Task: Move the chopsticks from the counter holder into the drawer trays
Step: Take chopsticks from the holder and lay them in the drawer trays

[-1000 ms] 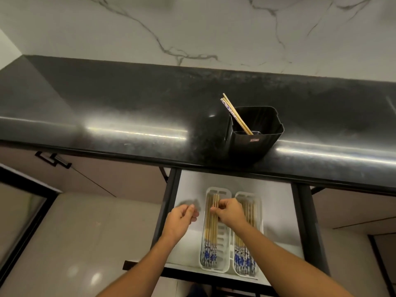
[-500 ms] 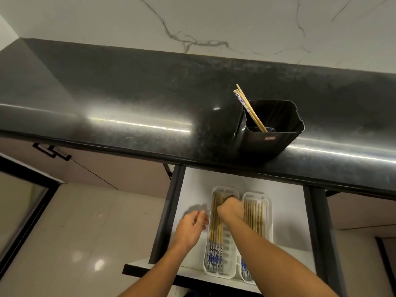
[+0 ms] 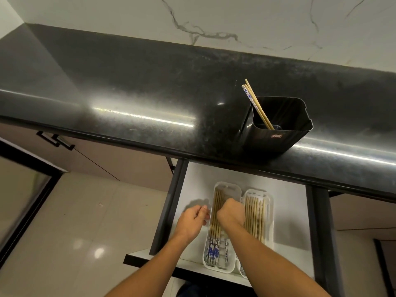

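A black holder [image 3: 278,133] stands on the dark counter [image 3: 150,93] near its front edge, with a few chopsticks [image 3: 255,103] leaning out at its left corner. Below it the drawer [image 3: 289,211] is pulled out and holds two white trays side by side. The left tray [image 3: 227,185] and the right tray [image 3: 269,196] each carry several chopsticks laid lengthwise. My right hand [image 3: 231,214] is curled knuckles-up over the left tray, fingers down on its chopsticks [image 3: 214,232]. My left hand [image 3: 191,220] hovers at that tray's left rim, fingers loosely apart and holding nothing.
The counter edge overhangs the back of the drawer. Dark drawer rails run along both sides. A cabinet door with a black handle [image 3: 55,141] is at the left, and pale floor tiles [image 3: 85,232] lie below. A marble wall rises behind the counter.
My right hand has pushed forward and down onto the left tray's chopsticks, closing into a fist. My left hand has stayed beside the tray. The camera view has shifted slightly.
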